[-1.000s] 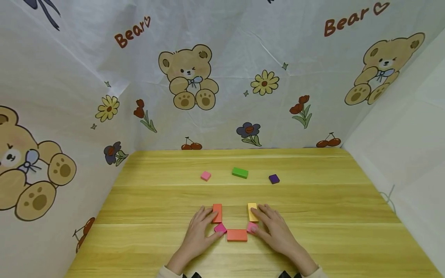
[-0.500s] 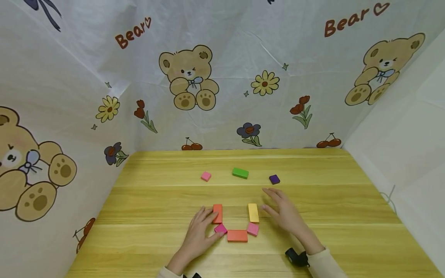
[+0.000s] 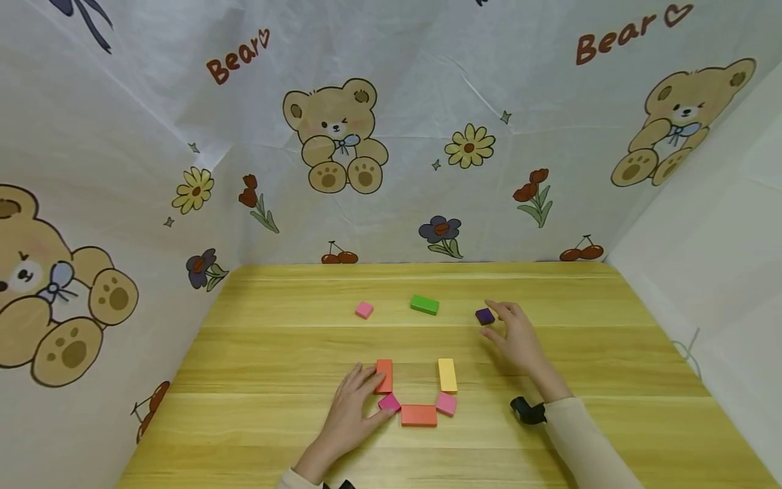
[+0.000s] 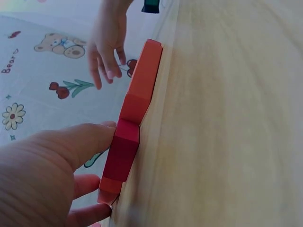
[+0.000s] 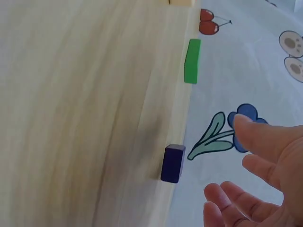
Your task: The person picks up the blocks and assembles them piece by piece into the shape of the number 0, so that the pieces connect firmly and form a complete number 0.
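Note:
My left hand (image 3: 348, 411) rests at the left side of a U of blocks, fingers touching the upright orange block (image 3: 384, 375) and thumb at the magenta block (image 4: 124, 150). A second orange block (image 3: 419, 415) forms the bottom of the U. Its right side is a pink block (image 3: 447, 403) and a yellow block (image 3: 448, 375). At the back right, my right hand (image 3: 518, 337) reaches around a small dark purple block (image 3: 485, 316), thumb and fingers spread on either side. In the right wrist view the purple block (image 5: 173, 163) stands apart from the fingers.
Farther back on the wooden table (image 3: 293, 353) lie a green block (image 3: 424, 305) and a small pink block (image 3: 364, 310). A sheet printed with bears (image 3: 342, 142) hangs behind the table. A pale wall (image 3: 709, 272) borders the right side.
My right hand has left the yellow and pink blocks and moved back and to the right, up to the purple block. My left hand stays in place.

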`<state>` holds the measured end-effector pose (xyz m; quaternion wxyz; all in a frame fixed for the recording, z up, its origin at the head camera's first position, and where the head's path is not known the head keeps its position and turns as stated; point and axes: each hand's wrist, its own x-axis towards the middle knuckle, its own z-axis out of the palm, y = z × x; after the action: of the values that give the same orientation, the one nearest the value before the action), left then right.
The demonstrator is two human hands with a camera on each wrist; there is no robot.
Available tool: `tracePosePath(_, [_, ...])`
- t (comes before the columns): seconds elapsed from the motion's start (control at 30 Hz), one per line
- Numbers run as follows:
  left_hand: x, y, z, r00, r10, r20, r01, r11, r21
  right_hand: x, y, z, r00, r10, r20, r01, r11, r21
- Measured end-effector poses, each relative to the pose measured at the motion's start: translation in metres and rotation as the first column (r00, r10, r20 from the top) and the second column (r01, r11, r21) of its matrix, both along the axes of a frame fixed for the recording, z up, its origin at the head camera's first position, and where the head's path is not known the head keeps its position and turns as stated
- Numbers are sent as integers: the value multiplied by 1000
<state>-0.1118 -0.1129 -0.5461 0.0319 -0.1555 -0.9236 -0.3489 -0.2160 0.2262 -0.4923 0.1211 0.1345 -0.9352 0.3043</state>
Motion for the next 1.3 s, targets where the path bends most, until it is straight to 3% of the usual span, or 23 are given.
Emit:
tracePosePath(0.57, [0, -1, 0, 1000, -7, -12, 7, 1000, -5, -33, 17, -9, 992, 31, 119, -28, 999, -23])
tracePosePath(1.3, [1, 0, 2, 1000, -5, 7, 5, 1000, -3, -46, 19, -18, 980, 28, 196, -30, 999, 10])
